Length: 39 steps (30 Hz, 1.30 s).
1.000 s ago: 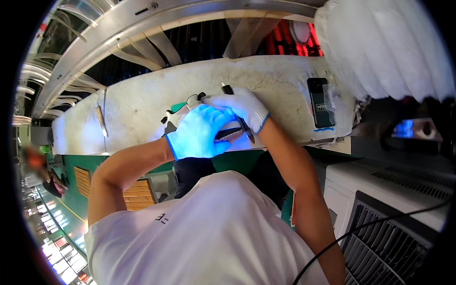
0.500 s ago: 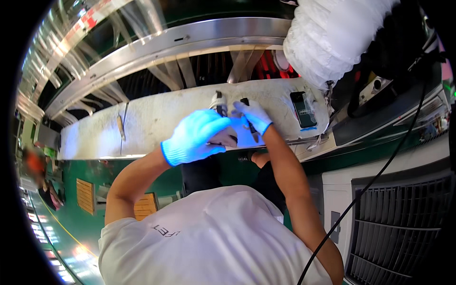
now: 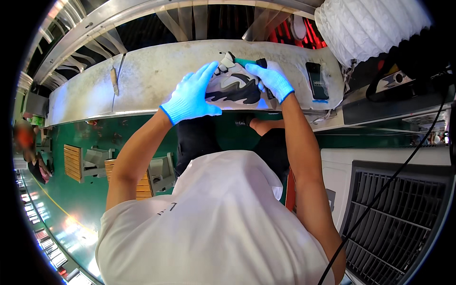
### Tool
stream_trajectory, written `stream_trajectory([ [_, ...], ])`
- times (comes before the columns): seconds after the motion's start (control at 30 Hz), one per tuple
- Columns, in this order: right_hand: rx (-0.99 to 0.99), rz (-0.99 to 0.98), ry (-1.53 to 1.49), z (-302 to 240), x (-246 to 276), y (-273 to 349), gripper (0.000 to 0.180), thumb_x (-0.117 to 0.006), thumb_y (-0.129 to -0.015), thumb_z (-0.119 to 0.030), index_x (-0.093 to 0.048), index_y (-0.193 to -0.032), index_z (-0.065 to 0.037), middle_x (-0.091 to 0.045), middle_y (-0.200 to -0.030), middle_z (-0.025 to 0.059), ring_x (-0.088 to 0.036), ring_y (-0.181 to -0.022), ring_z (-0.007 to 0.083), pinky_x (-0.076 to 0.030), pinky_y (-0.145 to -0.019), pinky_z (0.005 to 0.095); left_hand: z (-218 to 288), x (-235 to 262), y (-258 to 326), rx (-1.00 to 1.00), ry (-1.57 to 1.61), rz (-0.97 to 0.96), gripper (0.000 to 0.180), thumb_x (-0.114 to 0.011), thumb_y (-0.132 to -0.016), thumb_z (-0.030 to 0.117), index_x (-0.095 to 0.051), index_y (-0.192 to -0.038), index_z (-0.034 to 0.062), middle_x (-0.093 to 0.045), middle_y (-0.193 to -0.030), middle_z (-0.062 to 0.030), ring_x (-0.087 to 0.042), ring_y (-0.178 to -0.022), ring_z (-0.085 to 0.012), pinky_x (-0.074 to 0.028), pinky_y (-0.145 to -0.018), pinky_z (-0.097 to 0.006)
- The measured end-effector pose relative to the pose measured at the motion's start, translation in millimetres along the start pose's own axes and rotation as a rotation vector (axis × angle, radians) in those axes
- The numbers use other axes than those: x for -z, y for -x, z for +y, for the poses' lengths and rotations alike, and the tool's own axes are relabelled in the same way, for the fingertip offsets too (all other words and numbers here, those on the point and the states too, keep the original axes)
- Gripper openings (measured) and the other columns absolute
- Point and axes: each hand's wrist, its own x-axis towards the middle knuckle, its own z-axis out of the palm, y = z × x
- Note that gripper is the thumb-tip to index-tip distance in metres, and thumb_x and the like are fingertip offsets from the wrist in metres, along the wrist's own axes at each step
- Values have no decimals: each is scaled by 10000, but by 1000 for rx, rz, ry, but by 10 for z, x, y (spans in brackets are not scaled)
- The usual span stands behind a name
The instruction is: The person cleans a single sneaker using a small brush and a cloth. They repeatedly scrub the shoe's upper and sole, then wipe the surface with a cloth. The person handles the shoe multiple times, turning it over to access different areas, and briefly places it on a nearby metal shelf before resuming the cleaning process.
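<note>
A white, grey and black shoe [image 3: 232, 88] lies at the bench's front edge between my hands, its patterned side showing. A teal part [image 3: 244, 61] shows along its far edge. My left hand [image 3: 190, 95], in a pale glove lit blue, is open at the shoe's left end, fingers stretched and thumb apart. I cannot tell how firmly it touches. My right hand [image 3: 273, 80], gloved too, is closed around a dark-handled tool [image 3: 261, 62] at the shoe's right end. The tool's working end is mostly hidden by the glove and shoe.
The long pale bench [image 3: 156, 71] holds a thin wooden-handled tool [image 3: 114, 80] at left and a black phone [image 3: 315, 80] at right. Behind runs a metal rail [image 3: 142, 9] with clear strips. A white ribbed duct [image 3: 370, 28] hangs at the far right, and a black cable [image 3: 380, 194] crosses the right side.
My left hand has gone from curling over the shoe to stretched fingers beside it. The shoe's side now shows more fully. The whole view has shifted; the tool stays in my right hand.
</note>
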Motion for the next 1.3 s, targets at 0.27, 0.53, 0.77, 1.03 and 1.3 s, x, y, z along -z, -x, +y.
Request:
stream_trajectory([
  [0.27, 23, 0, 18, -77, -34, 51, 367, -825, -1019, -374, -748, -955, -20, -685, -711, 47, -599, -516, 142, -466, -481, 335, 207, -177, -410, -2, -79, -18, 1301, -1004, -683, 432, -297, -1752, 208, -412, -1670, -360, -629, -1367, -564, -592, -1083, -587],
  [0.53, 262, 412, -744, -4, -151, -78, 444, -687, -1112, -430, -629, -880, -56, -643, -686, 76, -593, -518, 191, -482, -495, 369, 208, -234, -443, 33, -135, -34, 1285, -1016, -706, 442, -296, -1764, 322, -435, -1675, -283, -633, -1384, -519, -585, -1113, -571],
  [0.77, 271, 408, -1014, -76, -294, -154, 461, -580, -1161, -507, -596, -966, -90, -538, -630, 33, -523, -483, 201, -440, -461, 367, 258, -170, -454, 60, -108, -74, 1287, -1022, -691, 434, -309, -1757, 327, -430, -1679, -274, -624, -1388, -513, -578, -1118, -577],
  [1.03, 378, 188, -874, -72, -274, -55, 566, -485, -1185, -579, -617, -941, -86, -549, -653, 35, -513, -517, 185, -432, -495, 349, 185, -234, -452, 23, -108, -26, 1286, -1012, -694, 418, -299, -1759, 317, -420, -1692, -282, -623, -1384, -520, -578, -1116, -574],
  [1.3, 513, -289, -1302, 338, -161, -248, 651, -430, -1150, -703, -706, -962, -144, -529, -671, -15, -426, -496, 151, -330, -484, 345, 115, -245, -503, -22, -72, -20, 1294, -1003, -697, 466, -306, -1767, 259, -461, -1668, -297, -638, -1378, -509, -580, -1110, -559],
])
